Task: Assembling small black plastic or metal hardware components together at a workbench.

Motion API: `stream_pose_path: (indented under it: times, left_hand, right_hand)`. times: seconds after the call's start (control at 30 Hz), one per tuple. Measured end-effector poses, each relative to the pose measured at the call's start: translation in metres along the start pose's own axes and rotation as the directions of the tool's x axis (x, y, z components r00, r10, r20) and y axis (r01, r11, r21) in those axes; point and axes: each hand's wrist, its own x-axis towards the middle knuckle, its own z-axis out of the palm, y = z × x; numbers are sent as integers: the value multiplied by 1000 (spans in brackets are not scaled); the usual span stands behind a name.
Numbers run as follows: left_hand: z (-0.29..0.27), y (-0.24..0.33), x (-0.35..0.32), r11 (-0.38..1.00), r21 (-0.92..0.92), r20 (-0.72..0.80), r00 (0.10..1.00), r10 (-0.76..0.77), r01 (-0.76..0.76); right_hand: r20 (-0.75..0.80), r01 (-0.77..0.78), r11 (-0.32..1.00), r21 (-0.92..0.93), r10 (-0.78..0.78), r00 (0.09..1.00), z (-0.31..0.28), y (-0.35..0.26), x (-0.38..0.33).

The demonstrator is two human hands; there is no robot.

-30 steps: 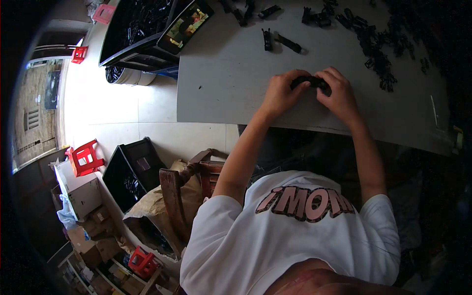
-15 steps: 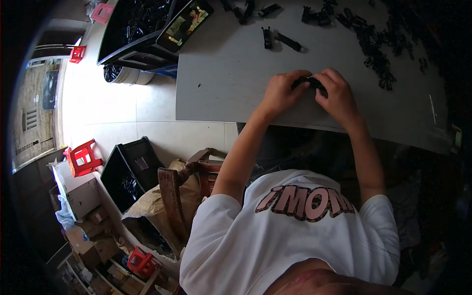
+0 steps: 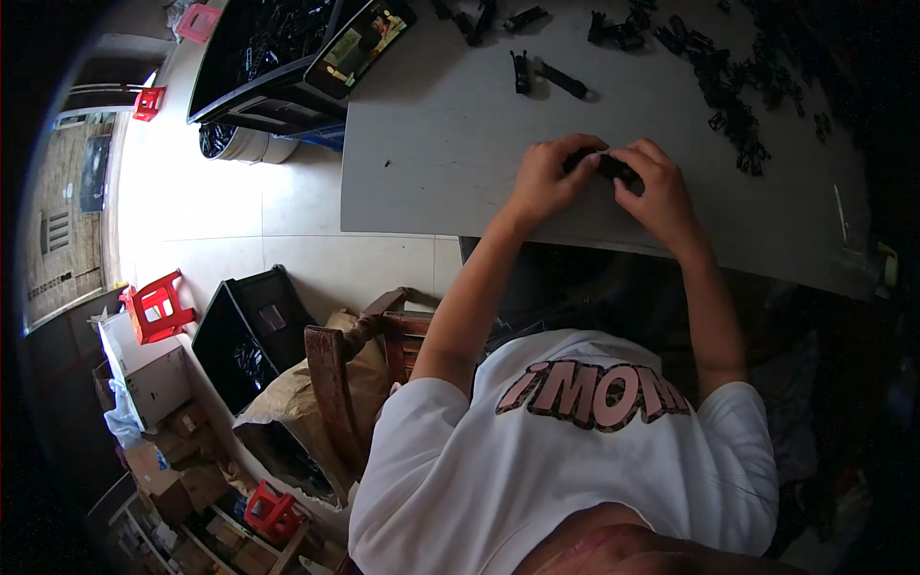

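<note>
Just above the grey table (image 3: pixel 441 182), near its front edge, my left hand (image 3: pixel 554 177) and my right hand (image 3: pixel 657 182) are closed on one small black elongated part (image 3: pixel 613 168). The fingers of both hands cover much of it, so its exact kind cannot be made out. Farther back on the table lie a short black piece (image 3: pixel 520 73) and a longer black stick-shaped piece (image 3: pixel 563 80), side by side and apart from my hands. More small black parts (image 3: pixel 733 105) are heaped toward the right.
A black crate (image 3: pixel 259 120) full of black parts stands left of the table, with a phone (image 3: pixel 359 48) leaning at its corner. Below it is a white bucket (image 3: pixel 259 146). A wooden chair (image 3: pixel 335 383), a paper sack (image 3: pixel 287 422) and another black crate (image 3: pixel 216 335) stand at my left.
Both hands stay in nearly the same place. The black part between them has turned slightly, and more of it shows beside the right fingers.
</note>
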Motion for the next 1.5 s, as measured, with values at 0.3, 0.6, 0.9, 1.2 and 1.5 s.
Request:
stream_pose_path:
  times: [0.3,0.6,0.9,1.2,1.5]
  left_hand:
    - [2,-1,-2,996,-88,-15,1000,-2,1]
    - [-3,-3,-4,965,-261,47,999,25,-12]
    - [2,-4,2,978,-207,-172,983,-69,33]
    - [6,3,49,919,392,-248,958,146,-38]
    - [9,14,57,673,700,-163,971,-173,238]
  right_hand:
    - [-97,4,1000,22,-2,995,11,-3,1]
    - [301,-409,656,634,279,912,11,21,-3]
    - [-190,-167,950,264,221,957,-11,103,59]
    - [-308,-152,954,-258,68,949,17,139,127]
    - [-307,-323,896,-305,229,924,-16,93,35]
